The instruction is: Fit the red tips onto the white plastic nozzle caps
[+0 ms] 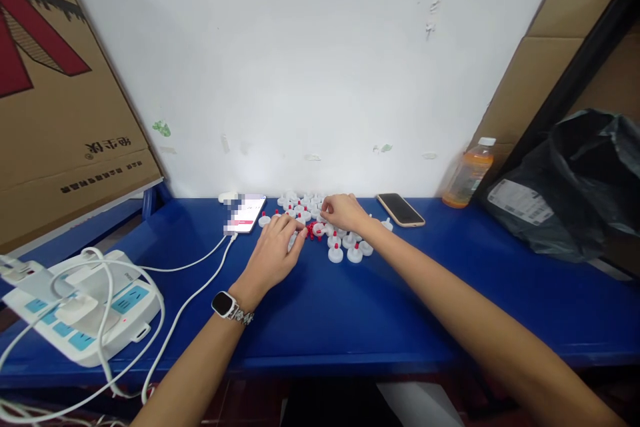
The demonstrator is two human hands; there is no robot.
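Bare forearms (pixel 200 361) span the blue tabletop (pixel 320 320). The left hand (pixel 274 248), fingers bent, sits just left of the small red caps (pixel 311 232); the right hand (pixel 346 212), fingertips bunched, is just right and beyond, amid white red-tipped nozzles (pixel 335 253). Whether either grips anything, I cannot tell.

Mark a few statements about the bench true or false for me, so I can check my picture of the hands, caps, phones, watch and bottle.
1. Small red pieces lie between the left hand and the right hand. True.
2. The watch is on the right wrist. False: it is on the left wrist.
3. The orange drink bottle stands left of the red-tipped white caps. False: it stands to their right.
4. A white cable runs to the lit phone. True.
5. The dark-screened phone is in the right hand. False: it lies on the blue table.
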